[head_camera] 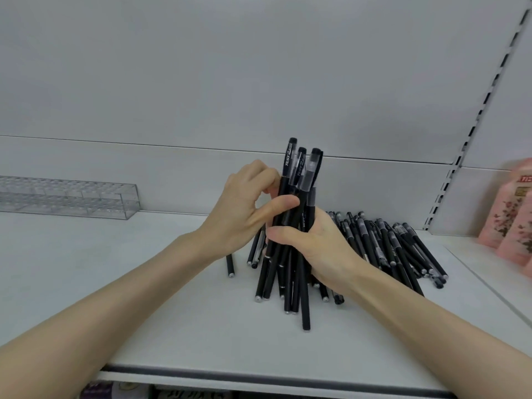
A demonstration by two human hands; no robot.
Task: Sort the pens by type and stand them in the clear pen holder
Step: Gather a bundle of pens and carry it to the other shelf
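A bundle of black pens (290, 263) with clear caps stands almost upright in the middle of the white shelf (144, 283), tips resting on it. My right hand (313, 249) grips the bundle around its middle from the right. My left hand (244, 208) holds the upper part from the left, thumb across the barrels and fingers curled behind the caps. A heap of similar black pens (397, 249) lies flat to the right of the bundle. The clear pen holder (72, 197), a long tiered acrylic rack, sits at the far left against the back panel.
A few loose black pens (230, 264) lie just left of the bundle. Pink floral bottles (509, 226) stand at the right edge of the shelf. The shelf's front edge (259, 375) runs below my forearms, with goods on a lower shelf underneath.
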